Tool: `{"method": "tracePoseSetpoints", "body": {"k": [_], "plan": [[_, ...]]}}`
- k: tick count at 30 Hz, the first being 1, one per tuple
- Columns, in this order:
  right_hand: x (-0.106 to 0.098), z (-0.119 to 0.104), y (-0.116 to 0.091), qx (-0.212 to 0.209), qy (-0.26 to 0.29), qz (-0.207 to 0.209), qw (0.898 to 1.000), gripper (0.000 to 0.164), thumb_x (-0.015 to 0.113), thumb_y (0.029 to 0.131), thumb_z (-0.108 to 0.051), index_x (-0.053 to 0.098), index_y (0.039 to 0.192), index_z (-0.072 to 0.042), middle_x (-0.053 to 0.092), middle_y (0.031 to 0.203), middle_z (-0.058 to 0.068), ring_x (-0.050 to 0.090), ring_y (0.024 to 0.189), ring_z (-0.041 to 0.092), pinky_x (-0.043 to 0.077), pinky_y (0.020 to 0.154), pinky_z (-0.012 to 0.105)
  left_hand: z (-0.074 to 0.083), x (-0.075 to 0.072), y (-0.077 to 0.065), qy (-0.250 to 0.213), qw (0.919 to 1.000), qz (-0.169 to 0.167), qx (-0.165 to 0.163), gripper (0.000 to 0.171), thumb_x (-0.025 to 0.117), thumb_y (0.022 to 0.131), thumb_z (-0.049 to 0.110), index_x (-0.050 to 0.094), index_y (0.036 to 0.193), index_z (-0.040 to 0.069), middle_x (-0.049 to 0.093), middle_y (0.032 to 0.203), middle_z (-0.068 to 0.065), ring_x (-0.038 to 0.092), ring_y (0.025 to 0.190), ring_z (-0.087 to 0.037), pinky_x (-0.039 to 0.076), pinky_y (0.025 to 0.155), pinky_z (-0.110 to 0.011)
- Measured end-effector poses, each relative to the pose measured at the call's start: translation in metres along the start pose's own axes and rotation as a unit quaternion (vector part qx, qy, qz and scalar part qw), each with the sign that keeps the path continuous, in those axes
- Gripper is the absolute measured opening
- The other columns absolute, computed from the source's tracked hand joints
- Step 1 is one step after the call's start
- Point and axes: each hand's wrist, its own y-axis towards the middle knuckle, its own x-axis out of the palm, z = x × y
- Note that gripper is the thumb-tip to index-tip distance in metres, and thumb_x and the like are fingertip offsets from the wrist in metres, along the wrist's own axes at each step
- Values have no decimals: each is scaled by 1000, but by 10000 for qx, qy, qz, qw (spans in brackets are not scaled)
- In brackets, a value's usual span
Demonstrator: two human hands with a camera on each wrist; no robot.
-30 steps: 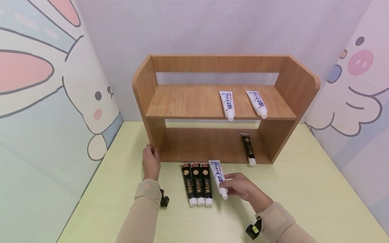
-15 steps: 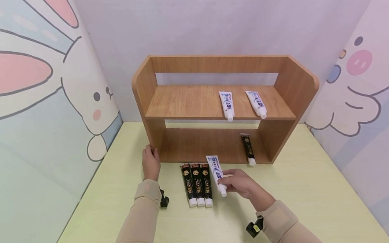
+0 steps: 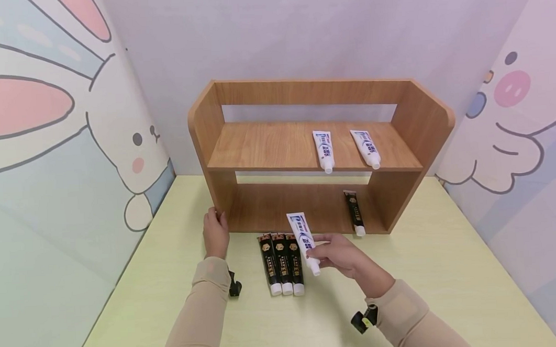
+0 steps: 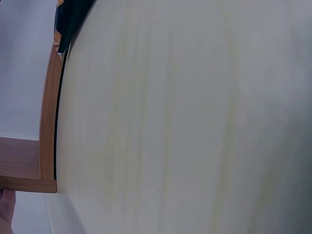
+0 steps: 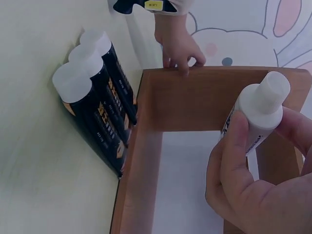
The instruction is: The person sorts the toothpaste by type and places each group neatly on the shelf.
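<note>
My right hand (image 3: 342,255) pinches a white toothpaste tube (image 3: 300,232) near its cap, thumb on one side and fingers on the other. It is held above the table, partly over three black toothpaste tubes (image 3: 282,265). In the right wrist view, the held tube's white cap (image 5: 274,91) points toward the camera. At the wooden shelf's left side panel (image 3: 217,190), my left hand (image 3: 216,234) grips the lower front edge. The right wrist view shows that left hand (image 5: 179,48) with a finger over the panel's edge.
Two white tubes (image 3: 324,151) lie on the upper board (image 3: 267,142), caps to the front. One black tube (image 3: 354,212) lies at the right of the lower board (image 3: 280,207). Printed cartoon walls (image 3: 133,107) flank the pale yellow table (image 3: 267,331).
My right hand has raised the white tube and carried it slightly left and toward the shelf. My left hand stays at the side panel. The other tubes have not moved.
</note>
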Motion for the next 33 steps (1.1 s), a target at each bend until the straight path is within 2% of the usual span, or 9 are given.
{"method": "tracePoseSetpoints", "body": {"k": [10, 14, 19, 25, 33], "plan": [[7, -18, -10, -86, -129, -30, 9999, 51, 71, 87, -2, 49, 132, 8, 54, 122, 24, 60, 91, 33, 54, 78, 41, -1, 1, 1, 43, 10000, -9, 0, 21, 51, 103, 16, 46, 117, 0, 49, 102, -19, 56, 93, -37, 50, 78, -49], [8, -24, -13, -124, -131, -110, 9998, 51, 71, 87, -1, 49, 132, 7, 55, 121, 23, 60, 92, 33, 54, 79, 42, 0, -1, 1, 13, 9999, -66, -96, 22, 52, 102, 14, 46, 118, 0, 49, 104, -19, 55, 95, -37, 50, 80, -50], [10, -35, -19, -276, -204, -204, 9992, 49, 70, 88, -1, 49, 132, 7, 57, 119, 22, 60, 93, 32, 54, 80, 42, 1, -1, 0, 30, 10000, -22, -34, 22, 52, 103, 15, 46, 117, 0, 49, 103, -19, 56, 93, -37, 50, 79, -50], [13, -53, -27, -355, -341, -124, 9987, 49, 70, 88, -2, 51, 132, 5, 58, 117, 19, 61, 93, 30, 54, 78, 38, 1, -1, 0, 6, 10000, 4, 22, 21, 51, 103, 15, 46, 116, -1, 49, 102, -20, 56, 92, -37, 50, 77, -49], [11, -71, -32, -520, -372, -281, 9976, 50, 68, 90, -1, 47, 135, 7, 58, 117, 21, 61, 93, 29, 54, 76, 34, 1, -1, -1, -15, 10000, -8, -17, 22, 51, 103, 15, 46, 117, 0, 50, 104, -20, 56, 95, -38, 50, 79, -50]]}}
